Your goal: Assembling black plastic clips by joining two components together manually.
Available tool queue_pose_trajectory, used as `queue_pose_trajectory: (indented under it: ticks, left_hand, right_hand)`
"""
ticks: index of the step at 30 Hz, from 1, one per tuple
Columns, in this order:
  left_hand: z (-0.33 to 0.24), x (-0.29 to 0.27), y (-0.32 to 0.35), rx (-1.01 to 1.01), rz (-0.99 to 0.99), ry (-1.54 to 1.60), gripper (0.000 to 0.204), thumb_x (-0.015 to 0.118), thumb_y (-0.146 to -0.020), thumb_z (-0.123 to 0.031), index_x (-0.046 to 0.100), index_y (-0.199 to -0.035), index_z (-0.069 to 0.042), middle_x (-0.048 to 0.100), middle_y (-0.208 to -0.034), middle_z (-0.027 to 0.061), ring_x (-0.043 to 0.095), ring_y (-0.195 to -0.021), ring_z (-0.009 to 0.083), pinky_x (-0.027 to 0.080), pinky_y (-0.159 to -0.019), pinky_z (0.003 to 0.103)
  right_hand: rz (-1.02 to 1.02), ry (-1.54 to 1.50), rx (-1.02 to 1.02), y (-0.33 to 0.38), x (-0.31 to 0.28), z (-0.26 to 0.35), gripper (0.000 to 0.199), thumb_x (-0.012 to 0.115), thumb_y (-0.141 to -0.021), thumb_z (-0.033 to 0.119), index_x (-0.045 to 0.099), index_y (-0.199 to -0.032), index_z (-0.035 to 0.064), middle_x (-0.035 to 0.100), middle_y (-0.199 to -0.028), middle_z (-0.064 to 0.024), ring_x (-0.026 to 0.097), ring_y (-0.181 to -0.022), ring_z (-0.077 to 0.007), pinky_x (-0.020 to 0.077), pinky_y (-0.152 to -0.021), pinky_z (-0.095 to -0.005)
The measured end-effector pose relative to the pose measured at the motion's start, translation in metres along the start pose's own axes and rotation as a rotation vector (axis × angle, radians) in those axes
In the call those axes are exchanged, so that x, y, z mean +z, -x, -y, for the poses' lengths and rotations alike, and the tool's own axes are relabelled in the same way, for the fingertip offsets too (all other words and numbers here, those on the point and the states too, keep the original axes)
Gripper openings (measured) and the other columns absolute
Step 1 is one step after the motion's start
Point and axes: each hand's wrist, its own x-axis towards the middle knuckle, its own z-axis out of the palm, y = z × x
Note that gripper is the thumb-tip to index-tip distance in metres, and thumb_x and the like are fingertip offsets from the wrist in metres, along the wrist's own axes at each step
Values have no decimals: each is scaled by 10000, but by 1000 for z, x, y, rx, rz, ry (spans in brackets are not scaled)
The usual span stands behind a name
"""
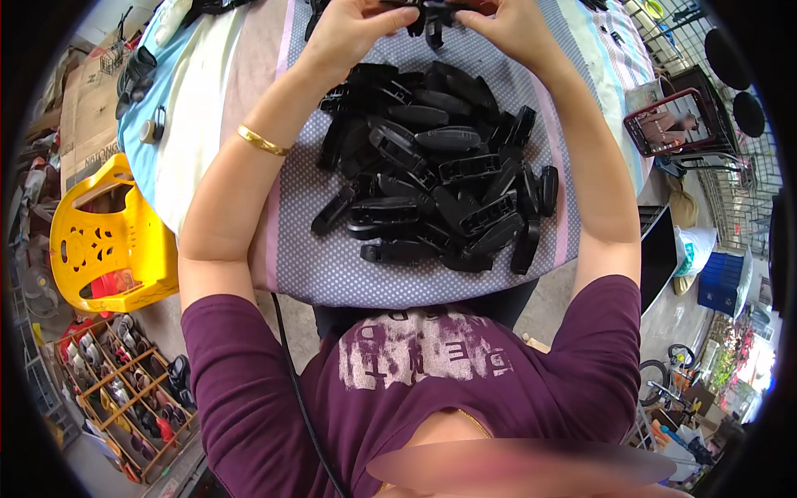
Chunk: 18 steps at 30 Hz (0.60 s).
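Observation:
At the top edge of the view, my left hand [355, 26] and my right hand [508, 30] are raised over the far side of the table. Both are closed in a pinch on a small black plastic part [434, 31] between them, partly cut off by the frame edge. Whether it is one piece or two I cannot tell. Below my hands, between my forearms, lies a loose heap of black elongated plastic parts [448, 139]. Some show smooth rounded backs, others slotted, hollow sides.
A grey dotted cloth with pink stripes [307, 270] covers the table [199, 124]. A phone [671, 123] stands tilted at its right edge. A yellow plastic chair [154, 249] is at the left, near a shoe rack [124, 398]. A black cable [286, 349] hangs down in front of me.

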Motion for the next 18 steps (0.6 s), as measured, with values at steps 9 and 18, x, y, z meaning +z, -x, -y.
queue_pose_trajectory:
  ticks: [9,18]
  left_hand:
    - [-11,15,8,14,4,257,281,564,-821,-34,527,-1093,26,591,-969,51,559,-866,112,459,-766,233]
    - [-3,8,4,105,-19,3,296,595,-810,-65,556,-1097,-2,623,-908,64,587,-842,133,484,-784,252]
  right_hand:
    - [-289,-795,367,11,27,43,245,612,-781,46,555,-1005,-34,596,-838,-61,582,-783,-117,484,-664,-245]
    - [-211,-463,197,9,18,19,181,575,-824,110,613,-944,-20,603,-754,-22,561,-655,-81,450,-581,-212]
